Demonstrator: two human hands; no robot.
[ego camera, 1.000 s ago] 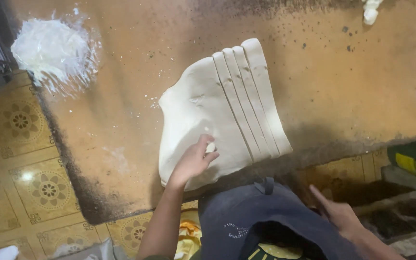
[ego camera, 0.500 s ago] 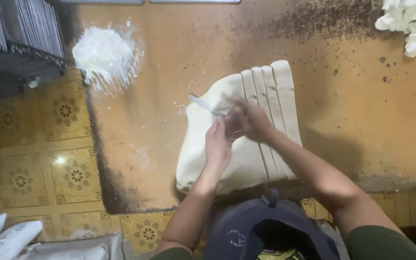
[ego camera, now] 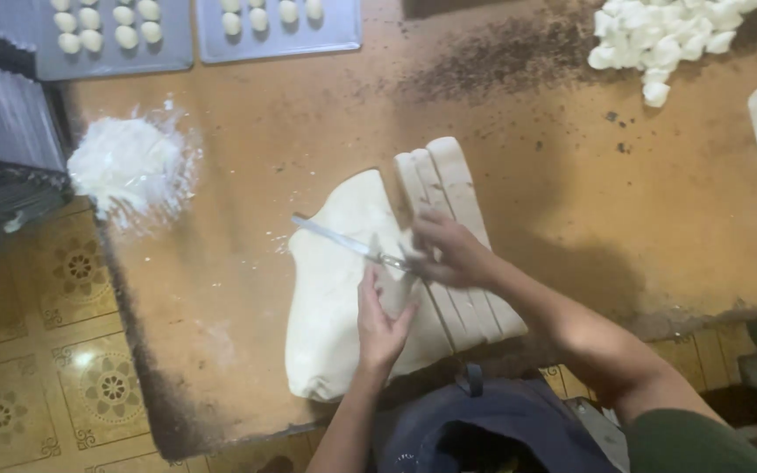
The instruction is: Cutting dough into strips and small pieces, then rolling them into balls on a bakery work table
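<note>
Two trays [ego camera: 116,52], one knife [ego camera: 343,241], one flour pile [ego camera: 124,162].

I work in a bakery: my brown bench [ego camera: 265,158] carries a dough slab [ego camera: 343,289], a flour heap [ego camera: 124,166] near its left edge, and metal trays [ego camera: 177,44] of dough balls [ego camera: 98,26] along its far edge.

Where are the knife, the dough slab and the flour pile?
knife [ego camera: 335,236]: head view, middle of the bare blade.
dough slab [ego camera: 330,298]: head view, uncut left part of its top.
flour pile [ego camera: 124,162]: head view, centre of the white heap.
</note>
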